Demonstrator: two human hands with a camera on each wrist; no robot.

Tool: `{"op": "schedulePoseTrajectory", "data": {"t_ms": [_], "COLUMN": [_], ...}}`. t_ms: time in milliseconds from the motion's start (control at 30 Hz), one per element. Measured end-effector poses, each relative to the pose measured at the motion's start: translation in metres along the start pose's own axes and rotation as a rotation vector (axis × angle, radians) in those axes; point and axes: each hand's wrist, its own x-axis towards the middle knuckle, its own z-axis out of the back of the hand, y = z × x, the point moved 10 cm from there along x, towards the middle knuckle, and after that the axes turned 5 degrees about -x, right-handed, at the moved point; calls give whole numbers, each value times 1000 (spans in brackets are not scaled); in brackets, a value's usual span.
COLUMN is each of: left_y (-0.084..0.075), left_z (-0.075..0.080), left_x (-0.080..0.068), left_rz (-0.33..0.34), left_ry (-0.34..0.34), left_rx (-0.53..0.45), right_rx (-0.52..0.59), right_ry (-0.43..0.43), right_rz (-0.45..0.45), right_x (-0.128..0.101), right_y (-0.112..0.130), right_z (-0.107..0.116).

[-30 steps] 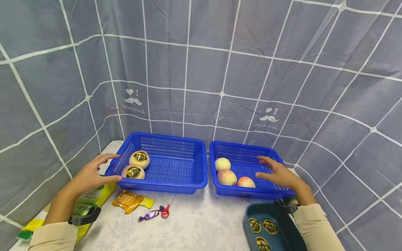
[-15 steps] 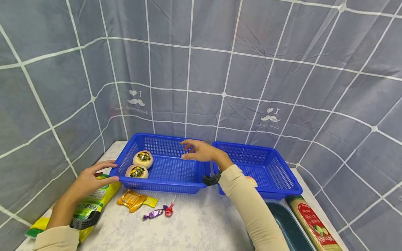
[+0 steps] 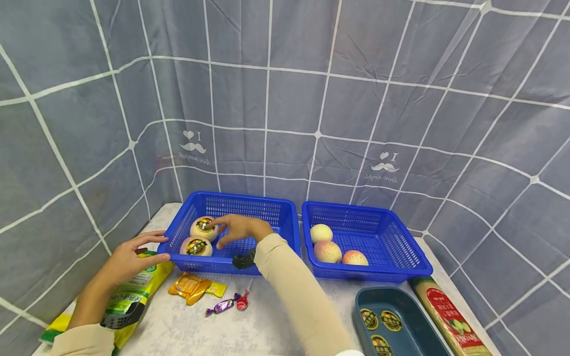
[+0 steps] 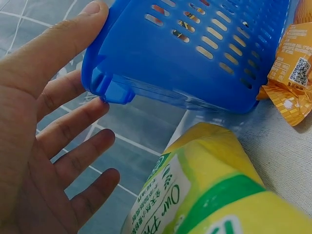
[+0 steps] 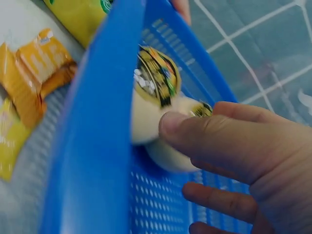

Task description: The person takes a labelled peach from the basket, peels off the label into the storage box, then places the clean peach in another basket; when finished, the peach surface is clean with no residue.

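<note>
Blue plastic mesh makes up the left basket, which sits at about 9 o'clock from a matching right basket on the pale table. Inside the left one lie two round cream buns with black-and-yellow labels; the writing on them is too small to read. The right hand reaches across into this basket, its fingers spread and loosely bent, fingertips touching the far bun; the right wrist view shows the thumb pressed against that bun's side, not closed round it. The near bun lies just at 6 o'clock of it. The left hand has its fingers apart and straight, thumb on the rim and fingers against the outer corner of the left basket. Under that wrist lies a yellow-green packet printed "Our". Three peaches rest in the right basket. At 6 o'clock of the left basket lie orange snack packets and wrapped candies. A teal tray holds labelled rounds, with a red-labelled packet at its 3 o'clock.
</note>
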Motion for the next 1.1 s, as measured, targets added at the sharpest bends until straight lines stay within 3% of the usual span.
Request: {"op": "schedulePoseTrajectory", "data": {"t_ms": [133, 367, 867, 1100], "left_y": [1, 4, 5, 9], "left_z": [-1, 13, 3, -4], "left_x": [0, -3, 2, 3], "left_rz": [16, 51, 38, 58], "left_ry": [13, 0, 6, 22], "left_rx": [0, 39, 9, 9], "right_rx": [-56, -229, -526, -524], "right_ry": [37, 51, -10, 18], "right_rz": [2, 35, 24, -66], "right_x": [15, 37, 42, 42], "right_y": [14, 35, 33, 23], "right_z": [-11, -26, -38, -40]}}
